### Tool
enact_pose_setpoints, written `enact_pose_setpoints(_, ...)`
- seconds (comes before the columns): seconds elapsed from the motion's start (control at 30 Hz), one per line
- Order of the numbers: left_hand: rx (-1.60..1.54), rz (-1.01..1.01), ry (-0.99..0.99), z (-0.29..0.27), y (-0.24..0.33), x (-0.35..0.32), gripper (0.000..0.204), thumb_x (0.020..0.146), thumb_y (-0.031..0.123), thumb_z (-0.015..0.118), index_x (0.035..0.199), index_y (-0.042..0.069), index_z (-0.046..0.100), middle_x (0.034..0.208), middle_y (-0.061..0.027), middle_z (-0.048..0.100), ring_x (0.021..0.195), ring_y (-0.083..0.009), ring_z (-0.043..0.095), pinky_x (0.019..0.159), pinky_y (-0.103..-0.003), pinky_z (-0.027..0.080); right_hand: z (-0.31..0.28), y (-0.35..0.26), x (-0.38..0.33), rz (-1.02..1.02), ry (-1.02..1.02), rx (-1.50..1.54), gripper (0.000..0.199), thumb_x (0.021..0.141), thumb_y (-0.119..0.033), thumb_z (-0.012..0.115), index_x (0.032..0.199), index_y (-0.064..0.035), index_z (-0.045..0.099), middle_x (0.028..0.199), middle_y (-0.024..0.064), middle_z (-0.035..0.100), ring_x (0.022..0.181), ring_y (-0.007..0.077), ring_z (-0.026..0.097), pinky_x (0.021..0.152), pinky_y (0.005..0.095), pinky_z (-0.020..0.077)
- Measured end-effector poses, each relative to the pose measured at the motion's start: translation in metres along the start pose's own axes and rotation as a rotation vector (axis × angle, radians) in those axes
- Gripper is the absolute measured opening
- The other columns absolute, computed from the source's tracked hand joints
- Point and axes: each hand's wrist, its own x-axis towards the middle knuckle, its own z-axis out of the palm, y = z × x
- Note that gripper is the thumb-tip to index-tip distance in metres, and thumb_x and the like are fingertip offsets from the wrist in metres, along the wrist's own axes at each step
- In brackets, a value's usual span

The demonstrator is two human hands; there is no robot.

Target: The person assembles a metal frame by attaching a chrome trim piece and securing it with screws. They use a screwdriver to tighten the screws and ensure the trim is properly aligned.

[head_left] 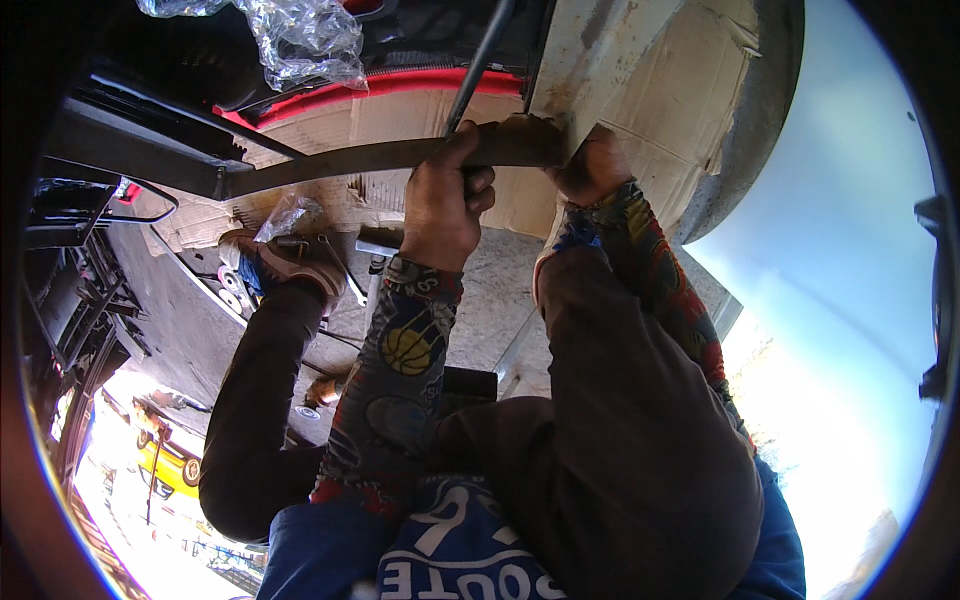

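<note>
My left hand [443,210] is closed around a flat, slightly curved dark metal bar [330,163], its thumb over the upper edge. The bar runs from a dark metal frame [140,150] on the left to a pale, rust-marked metal beam [590,60]. At the bar's right end, beside the beam, my right hand [598,170] is closed on it; its fingers are partly hidden and a little blurred. Behind the left hand a thin dark rod [483,62] slants upward. Cardboard sheeting [370,120] lies beyond the bar.
Between my legs a hammer [378,243] stands out against the grey floor [480,310]. A wrench [345,270] is beside my left shoe [300,262]. Clear plastic wrap [305,40] hangs over a red-edged dark panel [430,82]. A large pale curved panel [820,230] fills the right side.
</note>
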Motion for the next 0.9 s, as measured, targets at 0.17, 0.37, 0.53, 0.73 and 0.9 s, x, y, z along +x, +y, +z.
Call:
enact_pose_setpoints(0.17,0.017,0.005,0.029,0.002,0.000,-0.003,0.017,0.094,0.021,0.064,0.102,0.006,0.059,0.080,0.0006,0.052,0.054,-0.0072,0.042,0.042,-0.022,0.027,-0.013,0.009,0.008,-0.027,-0.093,-0.028,0.040,0.099,-0.028,0.053,0.127,0.0004,0.057,0.121,0.0165,0.066,0.108,0.0266,0.066,0.088,0.0378,0.0572)
enact_pose_setpoints(0.37,0.017,-0.006,0.011,0.001,0.002,-0.003,0.019,0.095,0.021,0.064,0.103,0.005,0.061,0.079,0.0007,0.051,0.054,-0.0066,0.042,0.042,-0.021,0.026,-0.025,0.005,0.017,0.052,-0.281,0.133,0.038,0.098,-0.021,0.055,0.129,0.0013,0.055,0.123,0.0180,0.066,0.110,0.0281,0.066,0.094,0.0409,0.0558)
enact_pose_setpoints(0.53,0.023,-0.008,-0.006,-0.001,0.002,-0.001,0.020,0.094,0.022,0.064,0.103,0.005,0.061,0.078,0.0010,0.050,0.054,-0.0064,0.041,0.042,-0.021,0.026,-0.025,0.005,0.015,-0.009,-0.210,0.100,0.038,0.097,-0.020,0.060,0.128,0.0005,0.057,0.121,0.0163,0.067,0.110,0.0288,0.066,0.094,0.0429,0.0558)
enact_pose_setpoints(0.73,0.027,-0.009,-0.002,-0.003,0.000,0.001,0.016,0.094,0.021,0.064,0.101,0.008,0.059,0.079,0.0018,0.050,0.054,-0.0067,0.041,0.043,-0.021,0.026,-0.022,-0.004,0.018,0.028,-0.084,-0.002,0.040,0.091,-0.023,0.067,0.124,-0.0021,0.061,0.117,0.0120,0.069,0.104,0.0255,0.068,0.090,0.0384,0.0566)
enact_pose_setpoints(0.9,0.032,-0.018,-0.020,-0.004,0.000,0.001,0.014,0.093,0.021,0.065,0.100,0.012,0.058,0.080,0.0021,0.052,0.055,-0.0071,0.041,0.043,-0.021,0.027,-0.015,-0.015,0.020,0.091,0.120,-0.114,0.037,0.090,-0.022,0.068,0.121,-0.0028,0.063,0.111,0.0113,0.071,0.098,0.0235,0.069,0.087,0.0375,0.0568)
